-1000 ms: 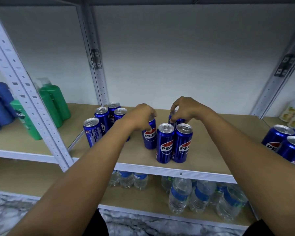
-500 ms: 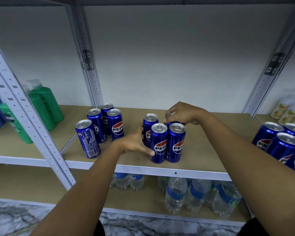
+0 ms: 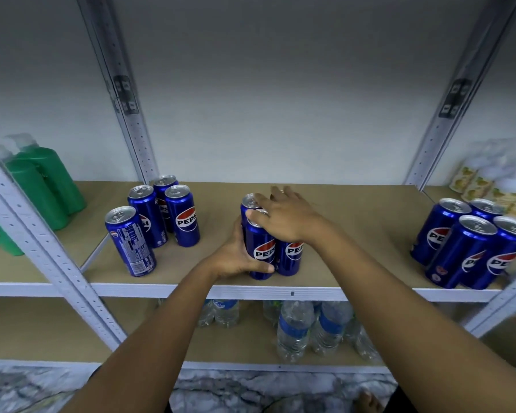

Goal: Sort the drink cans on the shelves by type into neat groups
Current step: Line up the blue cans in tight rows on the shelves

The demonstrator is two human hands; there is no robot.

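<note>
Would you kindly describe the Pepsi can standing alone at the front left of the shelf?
The front-left can is a tall, slim blue metal can with a silver top and unopened pull tab. It stands upright on the shelf board, its white printed label panel facing the camera. It stands just ahead of three other Pepsi cans; no hand touches it.

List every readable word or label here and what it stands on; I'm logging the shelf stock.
"PEPSI": left-group can; its last letter curves out of sight.
"PEPS": front can gripped by the left hand; neighbour under the right hand shows "PE".
"PE": right-group cans.
Too small: back panel of the turned can; water bottle labels.
</note>
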